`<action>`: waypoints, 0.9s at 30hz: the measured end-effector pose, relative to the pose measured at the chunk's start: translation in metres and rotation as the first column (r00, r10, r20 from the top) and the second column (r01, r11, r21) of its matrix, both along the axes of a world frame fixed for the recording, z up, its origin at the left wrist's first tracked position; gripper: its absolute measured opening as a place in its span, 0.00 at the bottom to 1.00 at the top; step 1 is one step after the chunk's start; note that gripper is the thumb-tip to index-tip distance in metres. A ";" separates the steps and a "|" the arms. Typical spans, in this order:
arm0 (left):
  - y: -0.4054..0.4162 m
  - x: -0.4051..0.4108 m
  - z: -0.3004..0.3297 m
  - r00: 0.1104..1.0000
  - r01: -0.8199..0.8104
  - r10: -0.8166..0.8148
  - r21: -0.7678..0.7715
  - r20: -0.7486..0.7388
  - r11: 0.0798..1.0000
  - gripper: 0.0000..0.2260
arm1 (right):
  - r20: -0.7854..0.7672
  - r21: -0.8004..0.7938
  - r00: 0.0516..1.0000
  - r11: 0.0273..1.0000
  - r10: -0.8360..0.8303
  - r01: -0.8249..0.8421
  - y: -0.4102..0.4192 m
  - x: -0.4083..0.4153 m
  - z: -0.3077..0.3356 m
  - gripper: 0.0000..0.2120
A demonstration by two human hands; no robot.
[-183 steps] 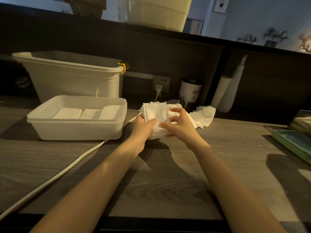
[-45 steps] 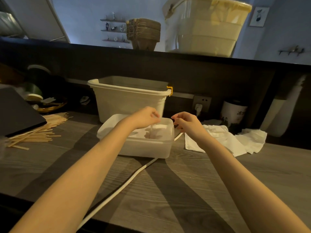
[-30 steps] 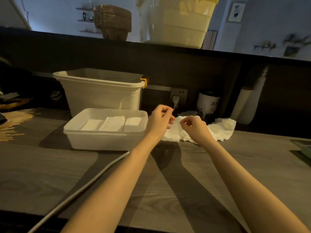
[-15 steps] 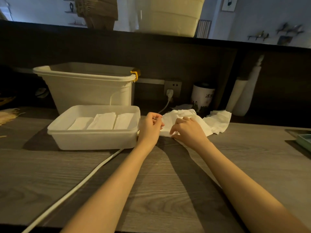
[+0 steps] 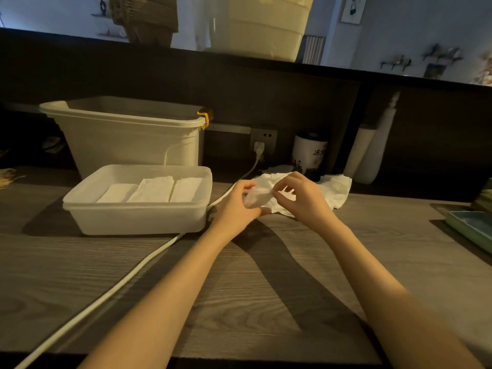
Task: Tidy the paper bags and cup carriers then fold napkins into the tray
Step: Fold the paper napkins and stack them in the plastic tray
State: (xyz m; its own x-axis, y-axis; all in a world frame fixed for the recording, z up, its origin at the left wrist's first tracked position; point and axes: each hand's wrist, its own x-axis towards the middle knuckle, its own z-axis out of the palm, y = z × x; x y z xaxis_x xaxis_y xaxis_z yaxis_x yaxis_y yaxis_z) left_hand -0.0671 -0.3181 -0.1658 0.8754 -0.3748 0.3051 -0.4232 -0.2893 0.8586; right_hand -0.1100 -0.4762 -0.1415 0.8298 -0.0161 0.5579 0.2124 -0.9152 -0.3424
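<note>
1. Wood-grain surface (image 5: 266, 302), dim light. Both bare forearms reach forward from the bottom edge and cast long shadows across it.
2. White cable (image 5: 127, 278) runs diagonally from the bottom left, passes the right end of the tray and goes up to a plug in the wall socket (image 5: 263, 139).
3. Left hand (image 5: 235, 206): fingers curled, thumb on top, pinching the left end of a single napkin (image 5: 257, 195) held just above the surface.
4. Right hand (image 5: 303, 198): thumb and fingertips pinch the same napkin from its right side, other fingers bent loosely. Napkin looks crumpled between the two hands; its fold state is blurred, can't tell.
5. Loose napkin pile (image 5: 335, 187) lies on the surface directly behind and right of the hands, partly hidden by the right hand.
6. White plastic tray (image 5: 138, 217) sits left of the left hand, near it but not touching. Inside: three folded napkins (image 5: 153, 190) side by side, flat on the tray floor, the middle one the tallest stack.
7. Teal dish (image 5: 471, 227) at the right edge, cropped, well apart from the hands.
8. Behind the tray: large white bin (image 5: 127, 139) with a yellow clip on its right rim, touching or just behind the tray.
9. Against the dark back panel: white canister (image 5: 310, 153) with dark print, just behind the napkin pile; right of it two white bottle-like shapes, detail too dark.
10. Top ledge: brown stack of cup carriers (image 5: 145, 20) and a large pale container (image 5: 261, 25) beside it.
</note>
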 end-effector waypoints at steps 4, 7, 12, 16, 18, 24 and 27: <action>0.000 -0.006 0.006 0.993 -0.049 0.048 -0.004 -0.107 0.999 0.18 | -0.013 0.300 0.998 0.952 0.069 -0.062 0.007 -0.003 -0.002 0.04; -0.002 -0.006 0.007 0.986 -0.095 0.096 0.007 -0.135 0.995 0.16 | -0.007 0.378 0.998 0.924 0.057 -0.050 0.008 -0.002 -0.008 0.04; 0.000 0.000 0.004 0.936 -0.172 0.074 -0.263 -0.343 0.949 0.15 | -0.014 0.202 0.990 0.969 -0.141 0.141 -0.008 -0.001 -0.019 0.07; 0.001 0.003 0.001 0.911 -0.210 0.060 -0.334 -0.409 0.919 0.14 | -0.071 -0.106 0.958 0.957 -0.280 0.271 -0.017 0.004 -0.027 0.11; 0.001 0.004 -0.001 0.888 -0.240 0.045 -0.378 -0.458 0.894 0.15 | -0.086 -0.205 0.953 0.941 -0.292 0.270 -0.017 0.008 -0.029 0.13; 0.003 0.004 0.002 0.757 -0.270 -0.101 -0.450 -0.646 0.851 0.16 | -0.070 -0.401 0.955 0.885 -0.287 0.236 -0.017 0.019 -0.030 0.15; 0.003 0.006 0.001 0.764 -0.211 -0.156 -0.471 -0.627 0.857 0.17 | -0.051 -0.396 0.951 0.880 -0.306 0.262 -0.017 0.022 -0.030 0.13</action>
